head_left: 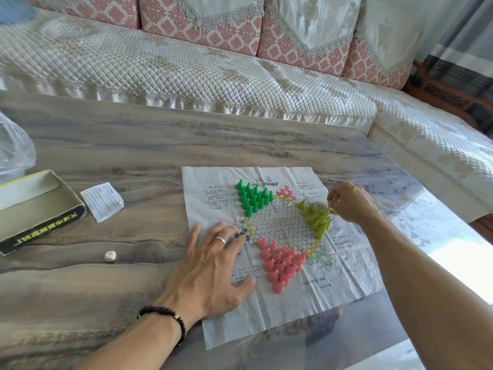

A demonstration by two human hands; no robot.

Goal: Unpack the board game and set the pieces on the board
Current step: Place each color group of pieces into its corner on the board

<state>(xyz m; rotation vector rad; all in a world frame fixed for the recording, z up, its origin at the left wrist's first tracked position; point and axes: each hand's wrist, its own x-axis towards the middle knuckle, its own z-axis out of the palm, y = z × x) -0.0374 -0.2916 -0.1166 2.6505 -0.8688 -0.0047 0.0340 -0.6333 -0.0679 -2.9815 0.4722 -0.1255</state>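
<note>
Flat left hand (pixel 210 265), creased paper board (pixel 344 268)

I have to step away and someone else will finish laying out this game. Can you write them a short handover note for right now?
Left hand: flat and open, pressing the near left part of the paper board onto the table.
Right hand: pinching one yellow-green piece at the right edge of its group.
Done: dark green pieces stand at the far left corner, pink pieces at the near corner, yellow-green pieces at the right.
Off the board: open box, folded leaflet, die, plastic bag.
Left: set down the held piece and tidy the groups.
</note>
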